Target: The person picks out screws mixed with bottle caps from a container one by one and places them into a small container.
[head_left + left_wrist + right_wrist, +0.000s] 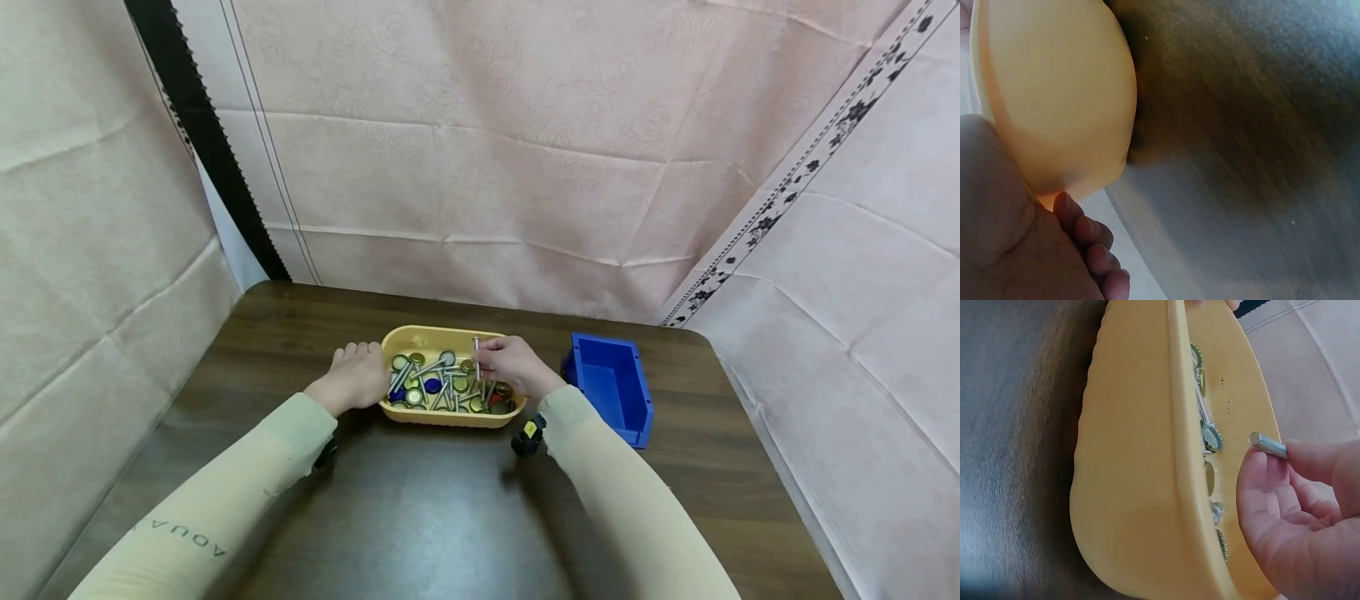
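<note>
A yellow plastic tray (450,419) holds a mix of metal bolts (442,392) and bottle caps (413,397), gold, blue and red among them. At the tray's left end my left hand (360,375) grips the rim, and in the left wrist view its curled fingers (1094,234) lie against the outside of the wall. Over the right part of the tray, my right hand (517,364) pinches a silver bolt (477,358) between thumb and fingers, held upright. From the right wrist the blunt end of the bolt (1266,444) shows, with the fingers beside the tray's far wall.
A blue plastic bin (611,387) stands on the brown wooden table (420,500), just right of my right hand. Pale cloth curtains (465,167) hang behind the table and along both sides.
</note>
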{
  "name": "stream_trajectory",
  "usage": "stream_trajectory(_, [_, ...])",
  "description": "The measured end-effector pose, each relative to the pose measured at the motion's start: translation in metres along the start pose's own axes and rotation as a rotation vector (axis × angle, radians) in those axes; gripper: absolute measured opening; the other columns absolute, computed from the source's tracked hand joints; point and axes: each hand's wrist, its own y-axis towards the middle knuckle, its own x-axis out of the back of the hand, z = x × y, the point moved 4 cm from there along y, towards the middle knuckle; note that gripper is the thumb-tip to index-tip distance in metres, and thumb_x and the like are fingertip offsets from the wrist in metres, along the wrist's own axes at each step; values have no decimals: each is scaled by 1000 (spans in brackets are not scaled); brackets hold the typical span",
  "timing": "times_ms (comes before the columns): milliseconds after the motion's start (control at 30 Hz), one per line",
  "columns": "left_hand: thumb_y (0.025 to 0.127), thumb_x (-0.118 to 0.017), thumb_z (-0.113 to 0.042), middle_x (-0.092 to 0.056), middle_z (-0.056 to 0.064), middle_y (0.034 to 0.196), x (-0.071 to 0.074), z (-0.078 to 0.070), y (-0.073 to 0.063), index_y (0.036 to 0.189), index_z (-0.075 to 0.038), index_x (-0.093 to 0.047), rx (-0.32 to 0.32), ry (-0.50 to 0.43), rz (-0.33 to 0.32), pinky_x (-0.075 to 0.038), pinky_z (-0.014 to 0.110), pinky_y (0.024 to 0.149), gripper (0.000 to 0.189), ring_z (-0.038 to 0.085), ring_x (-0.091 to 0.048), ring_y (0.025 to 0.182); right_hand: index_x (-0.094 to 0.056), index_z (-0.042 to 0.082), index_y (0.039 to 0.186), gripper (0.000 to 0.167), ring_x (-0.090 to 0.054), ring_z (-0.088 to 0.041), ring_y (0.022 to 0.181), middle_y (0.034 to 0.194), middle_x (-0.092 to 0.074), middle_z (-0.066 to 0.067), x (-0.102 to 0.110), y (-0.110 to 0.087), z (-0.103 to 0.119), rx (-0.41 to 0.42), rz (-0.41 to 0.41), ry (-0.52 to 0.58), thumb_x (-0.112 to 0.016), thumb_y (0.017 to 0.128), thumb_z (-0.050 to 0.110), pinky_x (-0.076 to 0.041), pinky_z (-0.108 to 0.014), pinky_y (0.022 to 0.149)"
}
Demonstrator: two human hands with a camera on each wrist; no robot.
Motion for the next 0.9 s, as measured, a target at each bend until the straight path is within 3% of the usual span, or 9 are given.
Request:
stream_trajectory(233, [98,-40,-24,-45,15,94,1,0,-1,107,3,-45,-3,-8,-5,-28,47,83,29,32,-37,90,-62,-2,116,27,-63,-30,98,111,-61,-15,14,-8,5,-8,-66,-26,-61,96,15,-52,-40,84])
stream_trajectory(533, [98,-40,-23,-45,14,94,2,-1,-2,107,2,-45,-4,-13,-7,-28,47,83,28,32,-37,89,-59,-6,118,29,-59,-40,108,118,-58,-26,42,-25,16,37,-112,-48,-61,96,12,-48,-47,90])
stream_trajectory(900, [98,-40,-25,-46,14,95,0,0,-1,108,3,-46,0,-6,-12,-28,48,84,30,32,-37,90,-57,-8,120,31,-60,-37,105,120,-57,-26,79,-44,16,52,-156,-24,-61,96,11,-49,-44,88])
